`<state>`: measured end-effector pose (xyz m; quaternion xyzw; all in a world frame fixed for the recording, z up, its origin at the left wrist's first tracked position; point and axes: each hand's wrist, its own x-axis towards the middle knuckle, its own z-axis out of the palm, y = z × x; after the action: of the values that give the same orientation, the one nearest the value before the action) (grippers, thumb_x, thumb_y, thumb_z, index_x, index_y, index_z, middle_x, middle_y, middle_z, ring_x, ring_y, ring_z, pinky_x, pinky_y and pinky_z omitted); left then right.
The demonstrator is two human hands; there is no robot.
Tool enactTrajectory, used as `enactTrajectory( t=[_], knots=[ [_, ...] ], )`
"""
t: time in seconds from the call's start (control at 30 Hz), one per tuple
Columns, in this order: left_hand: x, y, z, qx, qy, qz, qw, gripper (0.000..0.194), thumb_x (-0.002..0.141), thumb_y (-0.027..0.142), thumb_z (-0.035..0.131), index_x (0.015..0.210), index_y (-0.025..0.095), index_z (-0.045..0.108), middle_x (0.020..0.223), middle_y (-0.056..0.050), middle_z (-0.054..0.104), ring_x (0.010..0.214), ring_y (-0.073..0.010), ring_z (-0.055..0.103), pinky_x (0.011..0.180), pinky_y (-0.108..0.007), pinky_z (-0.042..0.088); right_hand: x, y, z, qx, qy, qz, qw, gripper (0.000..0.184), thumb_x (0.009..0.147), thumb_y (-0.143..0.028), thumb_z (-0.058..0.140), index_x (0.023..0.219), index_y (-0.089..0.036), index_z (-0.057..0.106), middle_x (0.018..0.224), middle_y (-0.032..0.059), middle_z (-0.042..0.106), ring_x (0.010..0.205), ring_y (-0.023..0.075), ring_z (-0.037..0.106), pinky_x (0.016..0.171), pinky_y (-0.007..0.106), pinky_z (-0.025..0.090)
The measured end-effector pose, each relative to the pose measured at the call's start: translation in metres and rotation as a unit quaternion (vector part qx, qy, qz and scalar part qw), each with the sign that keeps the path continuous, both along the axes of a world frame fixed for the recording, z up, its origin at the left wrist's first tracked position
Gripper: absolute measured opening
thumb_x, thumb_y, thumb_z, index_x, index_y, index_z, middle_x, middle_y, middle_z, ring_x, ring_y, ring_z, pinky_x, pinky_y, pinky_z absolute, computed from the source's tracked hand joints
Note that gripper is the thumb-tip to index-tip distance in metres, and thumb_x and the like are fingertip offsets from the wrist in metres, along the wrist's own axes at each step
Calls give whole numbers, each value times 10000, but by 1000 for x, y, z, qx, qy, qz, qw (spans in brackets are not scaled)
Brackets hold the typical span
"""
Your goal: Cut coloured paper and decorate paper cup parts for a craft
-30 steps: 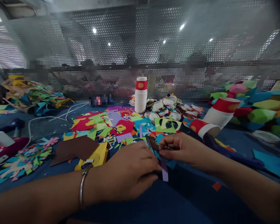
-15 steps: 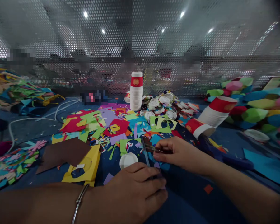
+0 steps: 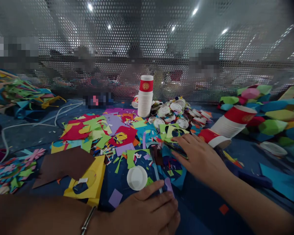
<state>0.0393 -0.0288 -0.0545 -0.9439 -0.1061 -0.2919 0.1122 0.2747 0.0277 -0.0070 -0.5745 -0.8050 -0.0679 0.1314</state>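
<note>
My left hand point(image 3: 154, 209) rests low at the middle, fingers bent over a thin clear stick point(image 3: 156, 169) that points away from me. A small dark brown paper piece point(image 3: 157, 154) lies by the stick's far end. To the right, my right hand point(image 3: 198, 155) reaches in with fingers stretched and thumb apart. Between its thumb and fingers is a slim dark tool point(image 3: 173, 148), blurred; whether the hand touches it I cannot tell. Left of the stick sits a round white lid-like disc point(image 3: 137, 178). A purple paper strip point(image 3: 169, 187) lies beside my left fingertips.
Colourful paper scraps point(image 3: 123, 133) cover the mid table. An upright stack of paper cups point(image 3: 145, 101) stands behind them, beside piled round white pieces point(image 3: 170, 109). More cups point(image 3: 232, 122) lie tilted at right. A white cable point(image 3: 29, 124) crosses the left; a perforated screen point(image 3: 147, 39) closes the back.
My right hand has moved away from the stick, up and right with the dark tool, and its pinched fingers have spread. My left hand stays over the stick. The view has shifted slightly.
</note>
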Motion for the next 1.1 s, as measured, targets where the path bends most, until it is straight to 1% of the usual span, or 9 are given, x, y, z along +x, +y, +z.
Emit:
enactTrajectory(
  t=[0.1, 0.3, 0.5, 0.6, 0.8, 0.9, 0.97, 1.03, 1.1],
  knots=[
    [2, 1, -9, 9, -16, 7, 1000, 209, 1019, 233, 514, 1069, 225, 717, 1122, 20, 766, 1153, -131, 642, 1221, -360, 266, -12, 1, 3, 47, -42, 95, 993, 247, 953, -187, 565, 1178, -180, 667, 1071, 133, 642, 1011, 308, 577, 864, 445, 477],
    [8, 4, -21, 60, -55, 8, 997, 171, 983, 221, 572, 951, 230, 740, 1084, 30, 765, 1034, -140, 659, 1176, -365, 332, -41, 9, 9, 0, -128, 297, 946, 297, 922, -85, 577, 1182, -195, 668, 1061, 97, 666, 931, 254, 586, 812, 393, 503],
    [7, 8, -16, 62, -20, 4, 998, 187, 992, 228, 544, 982, 223, 731, 1074, 11, 762, 1023, -149, 655, 1130, -341, 380, -58, 20, 19, 17, -225, 383, 896, 139, 902, -117, 630, 1028, -143, 685, 886, 77, 671, 838, 251, 588, 713, 380, 476],
    [5, 7, -13, 67, 0, 0, 998, 196, 996, 226, 530, 1007, 230, 725, 1098, 8, 762, 1043, -158, 660, 1079, -325, 421, -59, 22, 21, 40, -228, 400, 887, 104, 916, -130, 619, 1001, -154, 673, 869, 71, 666, 802, 233, 574, 690, 368, 451],
    [6, 4, -16, 55, -9, 7, 998, 223, 1020, 250, 497, 1021, 211, 716, 1152, 10, 750, 1090, -135, 658, 1029, -270, 433, -34, 20, 17, 68, -126, 313, 939, 201, 936, -173, 500, 996, -161, 691, 813, 84, 655, 693, 216, 583, 568, 325, 422],
    [9, 2, -20, 26, -33, 14, 999, 225, 1025, 250, 495, 1062, 181, 706, 1149, 11, 755, 1099, -128, 657, 1014, -267, 437, -17, 10, 15, 30, -1, 262, 964, 307, 972, -168, 477, 1214, -188, 664, 889, 84, 709, 787, 214, 656, 667, 328, 495],
    [10, 0, -22, -13, -64, 27, 997, 237, 1028, 263, 491, 1090, 167, 699, 1110, 13, 769, 1092, -132, 668, 1013, -273, 438, -10, -3, 15, -6, 107, 216, 970, 369, 986, -185, 496, 1326, -262, 616, 1043, 71, 738, 924, 220, 687, 802, 346, 518],
    [10, -2, -21, -52, -68, 42, 995, 241, 1027, 275, 492, 1096, 164, 695, 1088, 7, 774, 1069, -148, 684, 1031, -292, 434, -5, -19, 14, -26, 193, 147, 970, 335, 990, -243, 537, 1305, -306, 630, 1172, 56, 729, 1022, 240, 689, 872, 364, 518],
    [8, -3, -18, -73, -49, 45, 995, 227, 1020, 294, 510, 1095, 184, 693, 1103, -4, 767, 1085, -175, 684, 1060, -326, 428, -3, -36, 11, -59, 281, 40, 957, 213, 984, -338, 578, 1167, -304, 682, 1069, 40, 752, 914, 228, 716, 797, 343, 545]
  ],
)
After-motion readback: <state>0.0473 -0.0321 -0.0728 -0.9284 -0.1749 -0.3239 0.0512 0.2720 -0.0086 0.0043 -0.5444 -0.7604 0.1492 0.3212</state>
